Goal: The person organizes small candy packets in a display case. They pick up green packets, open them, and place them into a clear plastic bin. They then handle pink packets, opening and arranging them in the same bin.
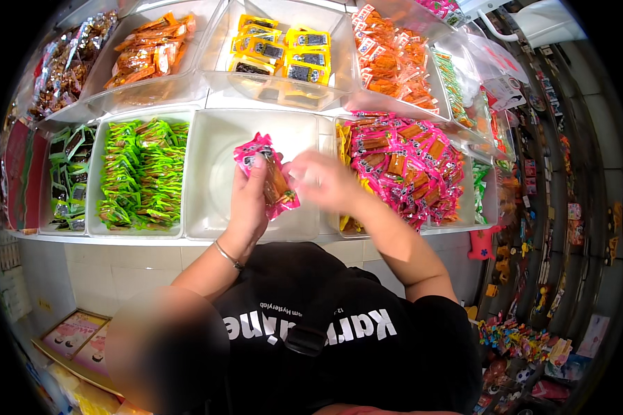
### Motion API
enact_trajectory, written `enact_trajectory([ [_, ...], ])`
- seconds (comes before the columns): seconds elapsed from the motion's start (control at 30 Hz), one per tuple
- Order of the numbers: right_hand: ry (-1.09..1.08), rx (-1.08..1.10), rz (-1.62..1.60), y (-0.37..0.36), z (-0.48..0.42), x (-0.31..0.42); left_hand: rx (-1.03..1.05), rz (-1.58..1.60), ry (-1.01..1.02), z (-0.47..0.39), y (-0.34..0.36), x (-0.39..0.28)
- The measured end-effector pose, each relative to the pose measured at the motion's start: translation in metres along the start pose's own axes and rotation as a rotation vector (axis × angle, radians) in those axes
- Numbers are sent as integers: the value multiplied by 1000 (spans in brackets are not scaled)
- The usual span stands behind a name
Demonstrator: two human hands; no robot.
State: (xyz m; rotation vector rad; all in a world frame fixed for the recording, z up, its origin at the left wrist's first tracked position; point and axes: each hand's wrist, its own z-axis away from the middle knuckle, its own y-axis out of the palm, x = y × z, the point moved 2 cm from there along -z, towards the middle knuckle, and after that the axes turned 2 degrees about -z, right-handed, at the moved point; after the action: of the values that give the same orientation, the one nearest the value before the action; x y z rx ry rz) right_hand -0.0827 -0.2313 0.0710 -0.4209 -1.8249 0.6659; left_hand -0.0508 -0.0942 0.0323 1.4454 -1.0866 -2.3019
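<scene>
My left hand [246,194] grips pink-edged snack packets [278,187] with the thumb across the front. Clear film on the packets shows a brown food inside; how many are stacked there I cannot tell. My right hand [324,179], blurred, has its fingers bent close to the packets' right edge; whether it pinches anything is unclear. Both hands are over a translucent plastic bin [213,218], whose pale bottom shows around them. Beside my right forearm, a bin holds a heap of similar pink packets [407,163], with yellow packets [345,145] along its left side.
Left of the middle bin are bins of green packets [143,176] and dark packets [68,176]. Behind stand raised bins with orange [153,49], yellow [306,57] and red-orange packets [394,62]. Dark shelves [555,197] line the right. A framed board [72,337] is at lower left.
</scene>
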Motion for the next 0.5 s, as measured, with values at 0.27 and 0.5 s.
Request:
enact_trajectory([
  [0.27,526,-138,1001,-84,19,-171,45,-48,-7,5,-1,-6],
  [0.5,800,133,1178,-75,-6,-170,44,-34,19,9,3,-13],
])
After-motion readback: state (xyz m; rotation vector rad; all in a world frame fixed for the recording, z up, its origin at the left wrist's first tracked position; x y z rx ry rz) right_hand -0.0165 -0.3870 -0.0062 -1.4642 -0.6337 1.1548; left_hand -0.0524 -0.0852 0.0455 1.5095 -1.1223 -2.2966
